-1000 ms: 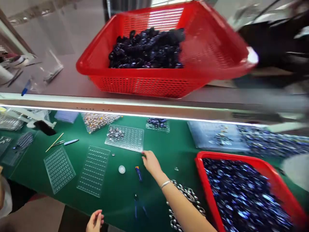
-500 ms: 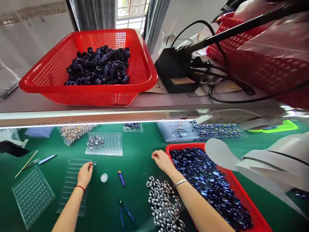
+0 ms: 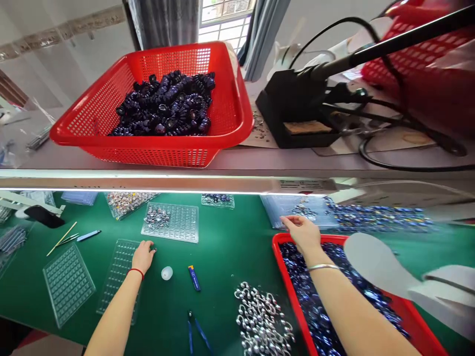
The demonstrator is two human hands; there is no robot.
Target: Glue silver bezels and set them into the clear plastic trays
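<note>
One small piece (image 3: 155, 249): at fingertips of the left grip (image 3: 143, 257), well in from the table's (image 3: 218, 267) near edge.
Left fingers: curled; whether closed on it, cannot tell.
Right grip (image 3: 304, 234): fingertips by plastic trays (image 3: 272, 210), closure unclear.

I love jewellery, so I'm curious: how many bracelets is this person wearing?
2 in view: a red bracelet just behind the left hand, a silver bracelet just behind the right hand.

Left hand (image 3: 143, 256) hides part of clear tray (image 3: 118, 271); fingertip bit (image 3: 155, 250) too small to ID. Red tray (image 3: 290, 291) part-hidden by right forearm (image 3: 347, 299), cut at bottom.
</note>
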